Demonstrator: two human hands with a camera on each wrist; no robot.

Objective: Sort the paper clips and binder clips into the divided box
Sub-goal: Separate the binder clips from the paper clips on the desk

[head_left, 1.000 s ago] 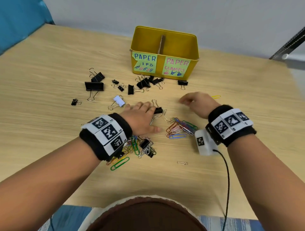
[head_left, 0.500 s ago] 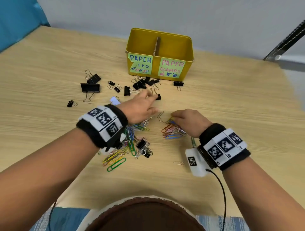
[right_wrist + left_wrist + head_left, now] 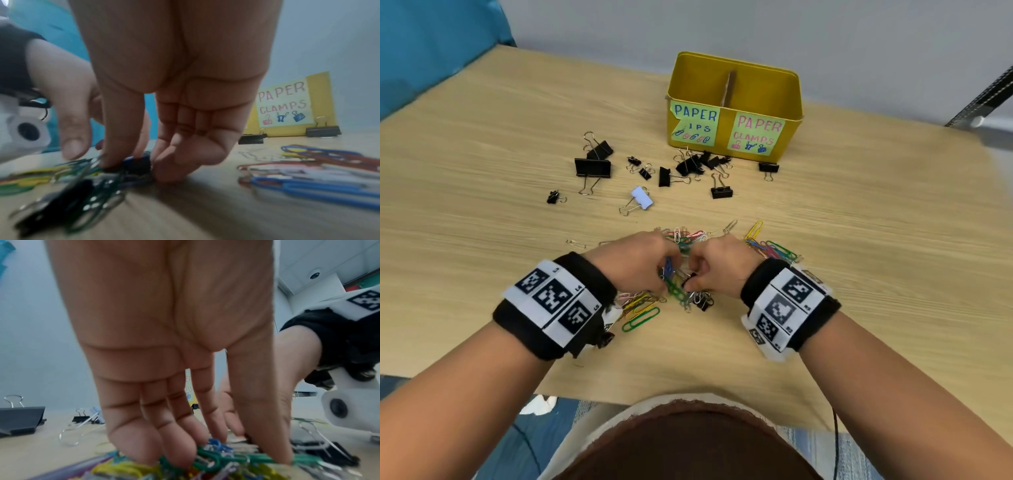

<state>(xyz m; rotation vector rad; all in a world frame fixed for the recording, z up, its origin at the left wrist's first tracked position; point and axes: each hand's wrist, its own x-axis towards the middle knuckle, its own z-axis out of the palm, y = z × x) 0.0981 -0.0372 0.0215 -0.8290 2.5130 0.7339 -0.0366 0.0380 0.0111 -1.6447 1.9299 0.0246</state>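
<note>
Both hands dig into the paper clips (image 3: 678, 294) on the bench (image 3: 859, 274): left hand (image 3: 635, 262) fingers (image 3: 176, 449) curled among them, right hand (image 3: 717, 265) fingers (image 3: 123, 146) pinching a small black binder clip (image 3: 137, 164). Beyond the fingertips, more binder clips (image 3: 592, 168) lie before the yellow box (image 3: 734, 106).

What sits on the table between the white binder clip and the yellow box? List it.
In the head view, scattered black binder clips lie on the bare wood between the white binder clip and the yellow box; no paper clips there.
</note>
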